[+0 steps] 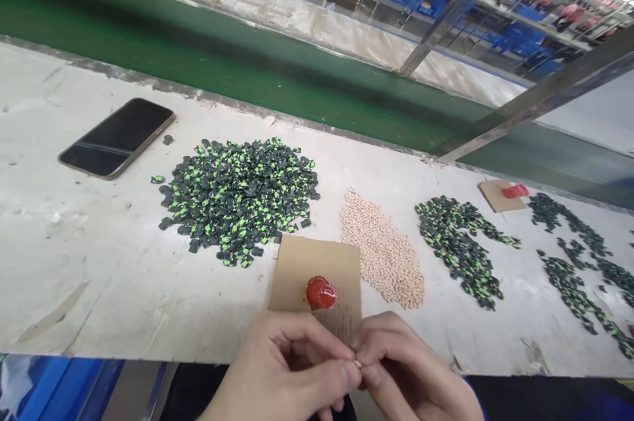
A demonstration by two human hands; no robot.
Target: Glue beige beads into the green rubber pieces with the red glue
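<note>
My left hand (292, 365) and my right hand (409, 368) meet near the table's front edge, thumbs and forefingers pinched together. Between the fingertips shows a tiny beige piece (357, 363), like those in the pale pink-beige pile; the fingers cover most of it. Just beyond my hands lies a brown cardboard piece (297, 262), its near part hidden by them. On the cardboard sits a glossy round red blob or cap (321, 293). The pile of small pink-beige pieces (381, 249) spreads to the right of the cardboard. Behind it on the left is a heap of small black-and-green pieces (242, 196).
A phone (119, 137) lies at the table's left. More black-and-green pieces (460, 246) spread to the right, with a second cardboard piece (495, 196) bearing a red item (515, 191) farther back. A green belt (297, 87) and a metal post (535, 97) border the far side.
</note>
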